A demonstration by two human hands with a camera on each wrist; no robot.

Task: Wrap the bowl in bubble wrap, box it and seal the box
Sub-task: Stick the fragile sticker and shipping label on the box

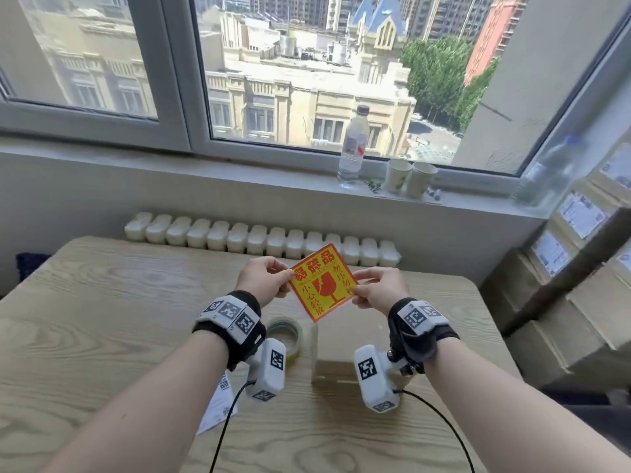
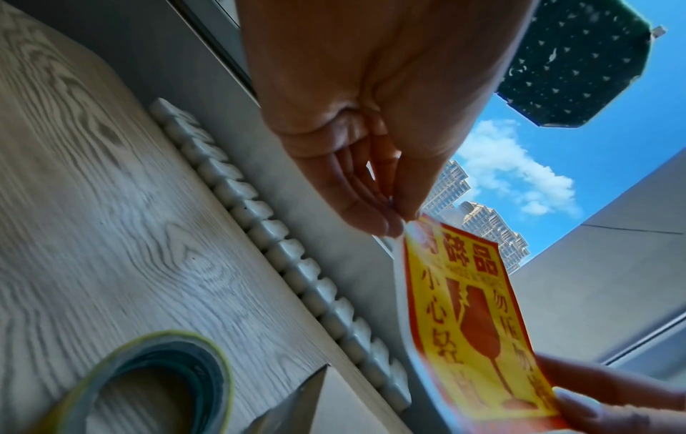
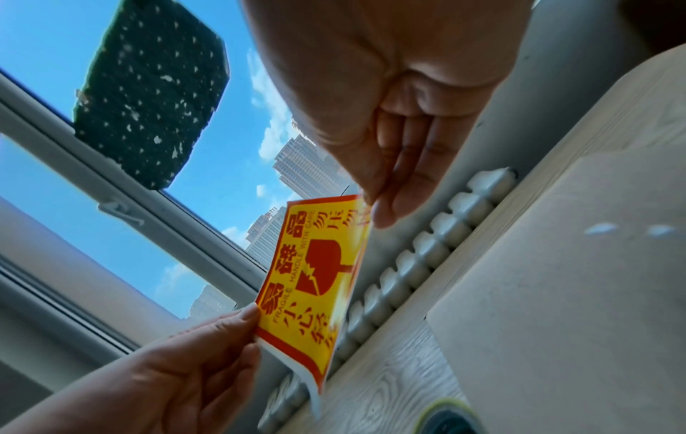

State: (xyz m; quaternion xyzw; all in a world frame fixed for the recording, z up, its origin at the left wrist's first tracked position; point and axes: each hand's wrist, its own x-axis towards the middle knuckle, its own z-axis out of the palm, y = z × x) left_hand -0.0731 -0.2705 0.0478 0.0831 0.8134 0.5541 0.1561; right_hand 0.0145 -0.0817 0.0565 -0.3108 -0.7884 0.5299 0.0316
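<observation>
A yellow and red fragile sticker (image 1: 322, 282) is held up in the air above the table between both hands. My left hand (image 1: 264, 279) pinches its left corner, and my right hand (image 1: 377, 290) pinches its right corner. In the wrist views the sticker (image 2: 471, 323) (image 3: 312, 273) shows a white backing along one edge. Below the hands a closed cardboard box (image 1: 333, 365) stands on the table, partly hidden by my right wrist camera; in the right wrist view the box (image 3: 579, 293) shows its top. The bowl is not visible.
A roll of clear tape (image 1: 285, 336) lies left of the box on the wooden table (image 1: 102, 319). A printed paper slip (image 1: 218, 407) lies near my left forearm. Stacked cardboard boxes (image 1: 563, 302) stand at the right. A water bottle (image 1: 353, 145) and two paper cups (image 1: 409, 177) are on the windowsill.
</observation>
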